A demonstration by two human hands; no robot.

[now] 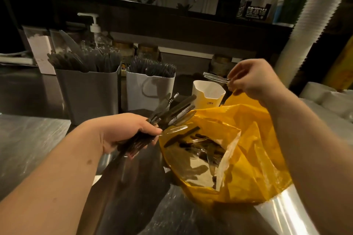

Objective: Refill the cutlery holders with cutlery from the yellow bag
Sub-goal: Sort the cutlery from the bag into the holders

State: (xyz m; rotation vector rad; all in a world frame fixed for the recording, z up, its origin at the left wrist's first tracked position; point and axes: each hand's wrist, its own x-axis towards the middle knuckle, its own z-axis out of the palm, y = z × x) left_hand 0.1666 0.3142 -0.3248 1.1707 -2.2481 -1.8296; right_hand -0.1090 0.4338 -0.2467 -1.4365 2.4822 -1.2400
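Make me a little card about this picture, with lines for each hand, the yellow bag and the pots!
Left hand: grips a bundle of dark cutlery
Right hand: pinches one clear piece
Yellow bag: open on the metal counter, more cutlery inside
Grey holder: packed with dark cutlery
White holder: packed with cutlery, beside the grey one
Small white cup: behind the bag, contents not visible

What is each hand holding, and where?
Left hand grips a bundle of dark plastic cutlery around its middle; right hand pinches a clear plastic utensil by one end.
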